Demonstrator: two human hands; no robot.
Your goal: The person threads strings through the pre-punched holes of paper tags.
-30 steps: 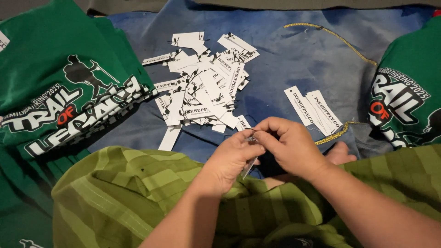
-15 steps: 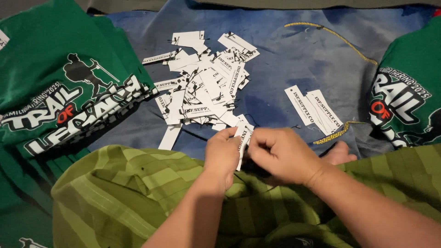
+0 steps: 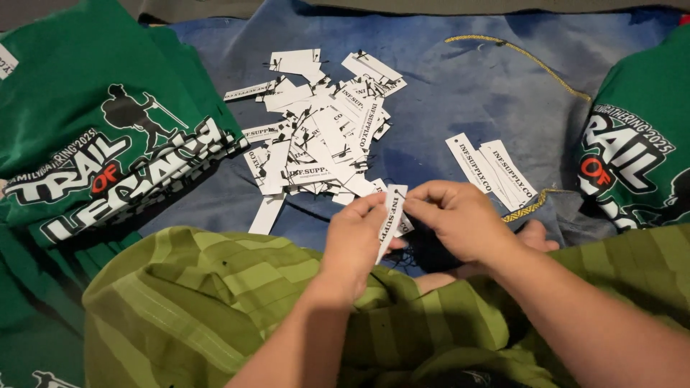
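Note:
My left hand [image 3: 357, 241] and my right hand [image 3: 458, 219] meet over my lap. Both pinch one narrow white paper tag [image 3: 392, 218] with black print, held nearly upright between the fingertips. Behind the hands a loose heap of similar white tags [image 3: 320, 136] with thin black strings lies on a blue cloth [image 3: 445, 93]. Two more tags [image 3: 491, 171] lie apart to the right of the heap, just beyond my right hand.
A stack of folded green printed shirts [image 3: 100, 144] lies at the left, another green shirt [image 3: 640, 158] at the right edge. A yellow braided cord [image 3: 528, 63] trails across the blue cloth. Green striped fabric [image 3: 201, 302] covers my lap in front.
The hands were clasped close together around something small; now they have spread slightly and a white tag stands between the fingertips, raised a little.

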